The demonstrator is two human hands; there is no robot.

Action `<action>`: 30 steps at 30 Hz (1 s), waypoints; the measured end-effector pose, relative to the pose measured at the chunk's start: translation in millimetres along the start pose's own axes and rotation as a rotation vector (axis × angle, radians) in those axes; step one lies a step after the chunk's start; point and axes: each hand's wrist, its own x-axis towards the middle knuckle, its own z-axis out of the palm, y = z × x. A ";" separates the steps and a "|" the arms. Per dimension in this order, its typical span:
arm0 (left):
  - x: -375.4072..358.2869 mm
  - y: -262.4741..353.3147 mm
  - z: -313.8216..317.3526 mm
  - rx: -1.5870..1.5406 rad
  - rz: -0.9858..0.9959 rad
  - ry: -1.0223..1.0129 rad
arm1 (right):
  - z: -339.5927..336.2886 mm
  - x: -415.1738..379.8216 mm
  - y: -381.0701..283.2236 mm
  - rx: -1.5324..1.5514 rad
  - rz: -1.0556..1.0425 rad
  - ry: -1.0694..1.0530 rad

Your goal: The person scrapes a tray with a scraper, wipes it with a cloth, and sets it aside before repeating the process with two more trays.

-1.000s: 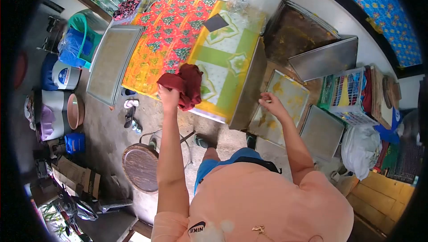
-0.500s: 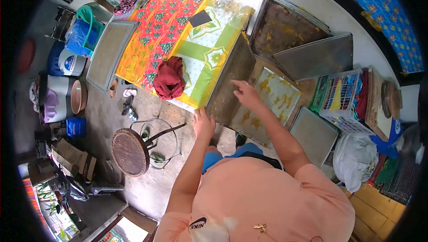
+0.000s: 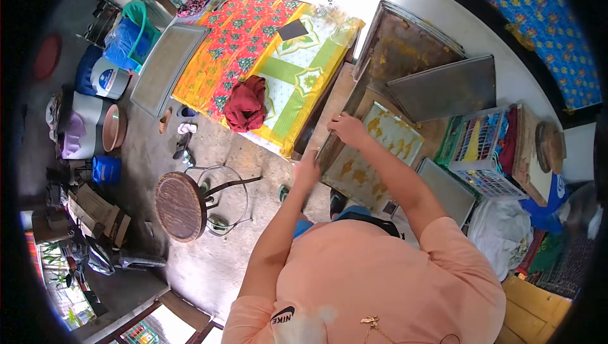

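Observation:
A flat dark metal tray [image 3: 342, 116] stands on edge beside the covered table [image 3: 278, 71]. My right hand [image 3: 348, 130] has its fingers closed on the tray's top edge. At the tray's near end my left hand [image 3: 308, 168] grips its edge, partly hidden by the wrist. A dark red cloth [image 3: 245, 104] lies crumpled on the table cover, with a small dark square [image 3: 292, 30] farther back. To the right of my right hand, a pale tray with yellow-brown patches [image 3: 373, 147] lies low.
More trays [image 3: 446, 87] lean against the wall at the right, beside a crate of cloths [image 3: 481, 144]. A round wooden stool [image 3: 180, 207] stands at the left front. Another tray [image 3: 170, 68] leans at the table's left end; slippers [image 3: 183, 140] lie on the floor.
The dark tray has come away from the table's side and tilted up toward the right. My left hand has moved right to its near end, and my right hand has closed on its edge.

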 end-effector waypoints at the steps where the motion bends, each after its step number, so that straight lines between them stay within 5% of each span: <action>1: -4.4 7.2 -5.2 0.039 -0.011 0.018 | -2.9 -2.3 0.8 0.035 -0.008 0.056; 5: -9.8 3.9 -46.5 -0.399 0.146 0.164 | -32.0 -12.0 -14.2 0.152 -0.008 0.254; 8: -40.4 26.2 -124.6 -0.920 0.114 0.012 | -81.2 -14.5 -43.1 0.159 -0.014 0.335; 12: -65.9 -13.5 -152.1 -0.650 0.288 0.108 | -128.8 -15.8 -80.6 0.117 -0.057 0.447; 15: -89.7 -18.7 -164.0 -0.759 0.174 0.257 | -150.9 -14.1 -102.8 0.177 -0.158 0.435; 20: -112.5 22.7 -190.8 -0.793 0.228 0.747 | -183.0 7.4 -141.2 0.277 -0.260 0.543; 23: -113.9 36.7 -221.1 -0.857 0.240 0.879 | -201.0 26.9 -160.2 0.496 -0.329 0.595; 28: -133.2 -5.7 -286.0 -0.975 0.134 0.992 | -218.2 43.2 -142.8 0.435 -0.294 0.896; 30: -144.5 -33.2 -312.2 -1.138 0.132 1.029 | -190.7 60.8 -109.5 0.582 0.007 0.942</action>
